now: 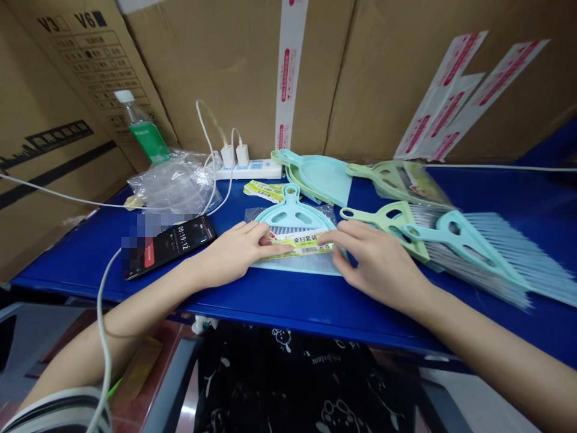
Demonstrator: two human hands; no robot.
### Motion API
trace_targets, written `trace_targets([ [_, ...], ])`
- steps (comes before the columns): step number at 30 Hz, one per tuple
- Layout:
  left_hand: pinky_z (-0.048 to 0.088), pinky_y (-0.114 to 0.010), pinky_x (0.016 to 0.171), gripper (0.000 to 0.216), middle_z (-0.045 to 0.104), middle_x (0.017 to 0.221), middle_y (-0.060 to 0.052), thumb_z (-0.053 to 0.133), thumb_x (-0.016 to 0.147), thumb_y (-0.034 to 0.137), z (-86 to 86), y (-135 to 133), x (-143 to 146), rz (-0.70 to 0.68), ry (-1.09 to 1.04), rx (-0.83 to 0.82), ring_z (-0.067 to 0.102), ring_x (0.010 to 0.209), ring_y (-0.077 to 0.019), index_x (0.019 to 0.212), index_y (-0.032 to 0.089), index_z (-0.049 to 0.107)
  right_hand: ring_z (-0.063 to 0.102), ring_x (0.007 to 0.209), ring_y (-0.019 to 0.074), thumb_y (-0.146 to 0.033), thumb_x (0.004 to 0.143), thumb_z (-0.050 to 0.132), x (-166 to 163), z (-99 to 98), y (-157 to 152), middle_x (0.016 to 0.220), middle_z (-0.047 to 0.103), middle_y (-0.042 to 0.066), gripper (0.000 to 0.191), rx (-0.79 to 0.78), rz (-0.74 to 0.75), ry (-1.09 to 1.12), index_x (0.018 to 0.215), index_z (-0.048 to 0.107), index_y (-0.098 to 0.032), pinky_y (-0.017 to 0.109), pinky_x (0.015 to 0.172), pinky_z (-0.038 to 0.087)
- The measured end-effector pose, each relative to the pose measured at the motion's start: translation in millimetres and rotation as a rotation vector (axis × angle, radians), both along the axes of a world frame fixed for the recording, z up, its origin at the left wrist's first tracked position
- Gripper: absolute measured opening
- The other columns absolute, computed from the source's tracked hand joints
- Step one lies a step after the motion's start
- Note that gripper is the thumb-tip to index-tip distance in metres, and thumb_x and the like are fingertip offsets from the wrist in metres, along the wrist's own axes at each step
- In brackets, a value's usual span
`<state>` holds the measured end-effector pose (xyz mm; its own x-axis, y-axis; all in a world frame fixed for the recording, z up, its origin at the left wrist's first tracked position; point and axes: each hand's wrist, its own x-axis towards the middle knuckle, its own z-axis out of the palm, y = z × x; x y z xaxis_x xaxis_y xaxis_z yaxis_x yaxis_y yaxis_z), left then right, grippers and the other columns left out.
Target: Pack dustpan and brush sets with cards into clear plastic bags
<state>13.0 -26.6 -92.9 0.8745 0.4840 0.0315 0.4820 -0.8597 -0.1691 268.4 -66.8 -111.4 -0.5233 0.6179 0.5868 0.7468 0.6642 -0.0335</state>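
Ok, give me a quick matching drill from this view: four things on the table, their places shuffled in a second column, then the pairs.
1 phone
2 bottle
3 power strip
4 dustpan

A under the fingers of left hand and right hand
B far left, by the cardboard boxes
C just left of the left hand, screen lit
D at the back, chargers plugged in

Pairs: 1-C, 2-B, 3-D, 4-A
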Motion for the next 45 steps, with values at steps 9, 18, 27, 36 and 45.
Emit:
trace_targets([
  [9,0.045,-0.033,0.082,0.057,0.053,0.097,-0.006,0.033,0.091,0.002,-0.2,-0.9,1.1,-0.009,-0.029,0.015,0.052,0.089,-0.0195,0.137,0.030,0.051,0.047,0.075,0.0219,-0.021,0.096,0.046,-15.6,11.9,9.8,0.073,0.061,0.007,0.027,0.048,0.209,-0.340,0.092,0.071,-0.014,0.033,0.068,0.034],
  [18,0.047,-0.031,0.079,0.050,0.052,0.095,-0.007,0.034,0.089,0.004,9.1,-0.9,-9.3,0.075,-0.132,0.005,0.048,0.087,-0.0191,0.114,0.029,0.070,0.043,0.072,0.0209,-0.028,0.102,0.036,14.1,18.2,19.4,0.073,0.058,0.007,0.039,-0.190,0.298,-0.256,0.096,0.074,-0.020,0.034,0.066,0.034],
  [27,0.047,-0.029,0.075,0.051,0.054,0.090,-0.004,0.033,0.078,0.001,11.6,8.6,-26.4,0.258,-0.231,-0.102,0.052,0.085,-0.0172,0.088,0.026,0.076,0.040,0.060,0.0186,-0.038,0.102,0.033,27.9,23.8,22.6,0.053,0.048,0.002,0.050,-0.329,0.228,-0.178,0.058,0.053,-0.022,0.034,0.061,0.033],
  [36,0.044,-0.030,0.064,0.025,0.062,0.076,-0.003,0.036,0.082,0.022,10.4,-1.8,-10.3,0.326,-0.226,-0.035,0.056,0.075,-0.0193,0.071,0.018,0.059,0.042,0.050,0.0152,-0.035,0.090,0.042,17.4,14.8,18.5,0.051,0.045,0.000,0.036,-0.428,-0.027,-0.083,0.057,0.035,-0.023,0.028,0.050,0.029],
  [45,0.035,-0.026,0.051,0.017,0.056,0.068,-0.001,0.041,0.089,0.025,-0.9,1.8,-2.4,0.407,-0.171,0.003,0.056,0.061,-0.0164,0.073,0.020,0.044,0.042,0.041,0.0139,-0.027,0.081,0.044,6.8,6.9,9.5,0.046,0.045,-0.005,0.015,-0.538,-0.127,0.095,0.069,0.035,-0.025,0.027,0.044,0.029],
])
